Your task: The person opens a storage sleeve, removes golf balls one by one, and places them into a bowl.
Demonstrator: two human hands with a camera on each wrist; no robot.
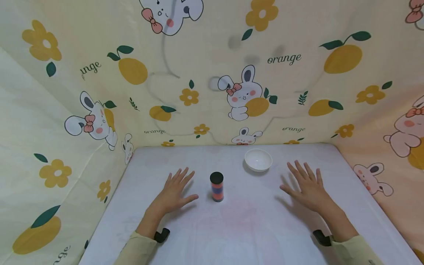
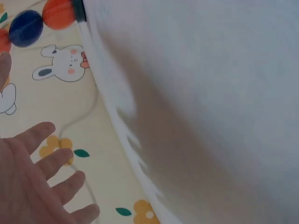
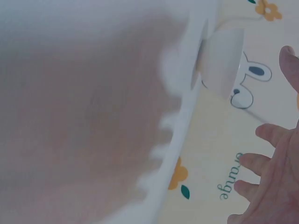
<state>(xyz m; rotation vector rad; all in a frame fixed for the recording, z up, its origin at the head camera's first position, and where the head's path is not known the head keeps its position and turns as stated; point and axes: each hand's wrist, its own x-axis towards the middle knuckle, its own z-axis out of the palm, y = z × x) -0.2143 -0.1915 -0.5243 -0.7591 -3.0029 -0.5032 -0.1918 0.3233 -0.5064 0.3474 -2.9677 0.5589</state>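
A clear tube of stacked orange-red and blue balls, capped with a black lid, stands upright on the table. In the left wrist view an orange ball and a blue ball show through its wall. My left hand hovers left of the tube, fingers spread, holding nothing. A white bowl sits farther back, right of the tube. To the right of the bowl and nearer me, my right hand is held over the table with spread fingers and holds nothing.
The table has a white cover. Cloth walls printed with rabbits, oranges and flowers rise behind it and on both sides. Dark straps with small black devices are worn on both wrists.
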